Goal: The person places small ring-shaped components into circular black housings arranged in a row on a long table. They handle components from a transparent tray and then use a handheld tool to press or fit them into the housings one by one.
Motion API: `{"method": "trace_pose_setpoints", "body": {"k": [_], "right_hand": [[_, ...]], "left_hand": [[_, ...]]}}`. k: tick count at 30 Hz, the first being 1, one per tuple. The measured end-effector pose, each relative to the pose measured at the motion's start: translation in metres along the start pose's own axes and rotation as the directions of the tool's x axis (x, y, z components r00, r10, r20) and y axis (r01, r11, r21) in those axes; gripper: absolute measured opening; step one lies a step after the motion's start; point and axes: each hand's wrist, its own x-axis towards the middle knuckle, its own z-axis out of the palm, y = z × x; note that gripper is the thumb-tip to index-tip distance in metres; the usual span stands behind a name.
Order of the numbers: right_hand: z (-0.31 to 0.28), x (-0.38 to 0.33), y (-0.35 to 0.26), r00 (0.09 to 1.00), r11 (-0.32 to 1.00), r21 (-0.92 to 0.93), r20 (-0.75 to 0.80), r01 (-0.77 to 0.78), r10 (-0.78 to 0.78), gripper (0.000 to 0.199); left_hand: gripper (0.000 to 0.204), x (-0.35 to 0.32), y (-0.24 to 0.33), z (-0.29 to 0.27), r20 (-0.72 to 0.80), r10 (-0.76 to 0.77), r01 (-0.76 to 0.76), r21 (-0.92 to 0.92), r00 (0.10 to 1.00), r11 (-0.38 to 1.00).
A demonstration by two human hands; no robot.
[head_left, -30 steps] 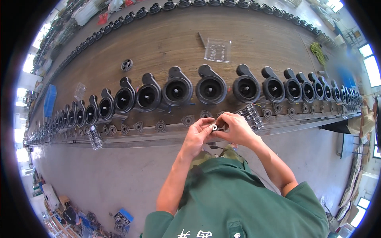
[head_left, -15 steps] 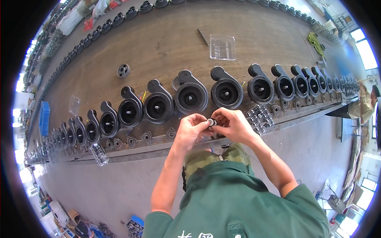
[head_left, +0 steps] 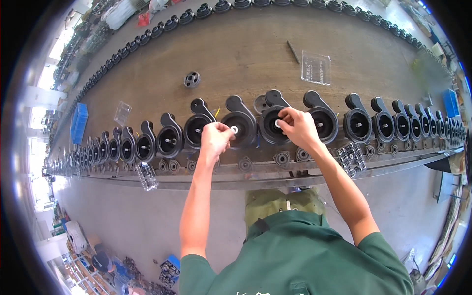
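Note:
Between the thumb and fingers of my left hand (head_left: pixel 215 140) is a small pale ring (head_left: pixel 234 130), held over a black round housing (head_left: pixel 244 140) with a neck on top. My right hand (head_left: pixel 300 129) pinches a second small pale ring (head_left: pixel 278 124) at the mouth of the neighbouring black housing (head_left: pixel 268 133). A metal shaft stands in the middle of several other housings; in these two, my fingers and the rings partly cover the centre. Whether either ring touches a shaft I cannot tell.
Black housings curve in a row along the near table edge, flat flanged metal parts (head_left: pixel 282 158) before them. A clear tray of small metal parts (head_left: pixel 351 159) sits right, another (head_left: pixel 146 176) left. Farther back lie a black wheel (head_left: pixel 192 79), a clear lid (head_left: pixel 315 68) and a rod (head_left: pixel 293 51).
My hands were together near the table edge, fingering small ring parts. They have parted and reached forward, each with one ring over its own housing. The view has shifted left.

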Motion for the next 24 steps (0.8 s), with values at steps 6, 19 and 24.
{"method": "trace_pose_setpoints", "body": {"k": [6, 19, 24], "right_hand": [[0.001, -0.019, -0.02, 0.983, 0.995, -0.088, -0.182, -0.057, 0.04, 0.023], [0.087, -0.071, -0.144, 0.976, 0.993, -0.055, -0.19, 0.102, -0.111, 0.025], [0.126, -0.068, -0.155, 0.942, 0.927, -0.169, 0.044, 0.334, -0.332, 0.039]], "left_hand": [[0.015, 0.015, 0.017, -0.008, 0.198, 0.037, -0.082, 0.225, 0.979, 0.971], [0.03, -0.012, -0.027, -0.062, 0.563, 0.093, 0.375, -0.655, 0.821, 0.656], [0.032, -0.042, -0.035, -0.096, 0.56, 0.209, 0.362, -0.733, 0.802, 0.576]]}}
